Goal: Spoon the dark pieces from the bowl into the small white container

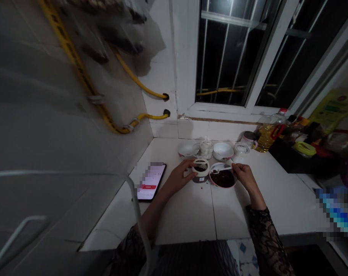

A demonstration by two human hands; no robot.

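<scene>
My left hand [179, 177] has its thumb and fingers curved around the near left side of a small clear jar [201, 178] with a white rim and dark contents. Just right of the jar is a white bowl [235, 183] holding a dark reddish-brown mixture [223, 179]. Between the fingers of my right hand [244, 175] is the handle of a white spoon [226, 168]. The spoon reaches left over the bowl, and its head is at the mixture.
A lit phone [151, 184] lies to the left. Behind the jar stand a glass jar [206, 149], a white bowl [223, 151] and another jar [241, 151]. An oil bottle [266, 137] and a black box [286, 159] of condiments are at the right.
</scene>
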